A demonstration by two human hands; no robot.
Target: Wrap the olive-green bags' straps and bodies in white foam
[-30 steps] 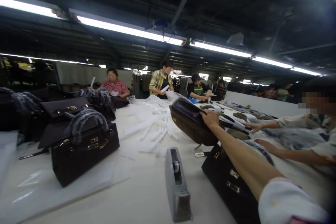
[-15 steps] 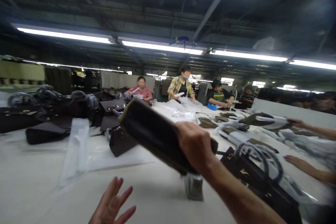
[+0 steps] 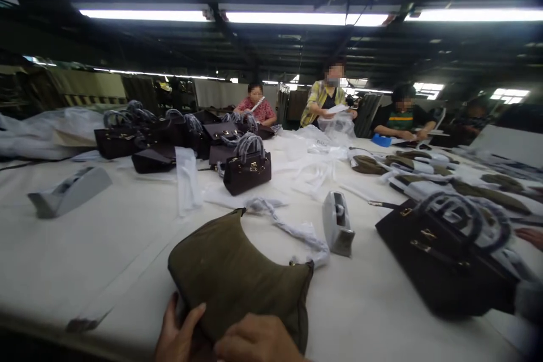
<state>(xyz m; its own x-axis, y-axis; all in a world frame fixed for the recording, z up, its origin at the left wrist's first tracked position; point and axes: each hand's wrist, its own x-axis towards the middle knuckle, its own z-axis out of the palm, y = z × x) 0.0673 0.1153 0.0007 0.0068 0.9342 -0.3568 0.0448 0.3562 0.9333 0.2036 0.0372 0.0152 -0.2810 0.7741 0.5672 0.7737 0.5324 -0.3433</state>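
Note:
An olive-green shoulder bag (image 3: 237, 271) lies in front of me on the white table, its curved opening facing away. Its strap (image 3: 292, 232) is wrapped in clear plastic and loops out on the far side. My left hand (image 3: 180, 328) grips the near left edge, thumb on top and fingers around the side. With its fingers curled, my right hand (image 3: 258, 336) holds the bag's near edge; its fingertips are partly hidden. Just beyond the bag, to the right, stands a grey tape dispenser (image 3: 338, 225).
A dark handbag (image 3: 441, 260) with wrapped handles lies at right. Another small dark handbag (image 3: 248, 172) stands ahead, with several more behind at left. A second tape dispenser (image 3: 70, 192) is at left. Olive bags (image 3: 369, 164) lie at back right. Several people work across the table (image 3: 106, 232).
The bag that my right hand held raised and tilted is now down on the table, olive face up. My left hand, open before, has closed on its edge. The view has turned left.

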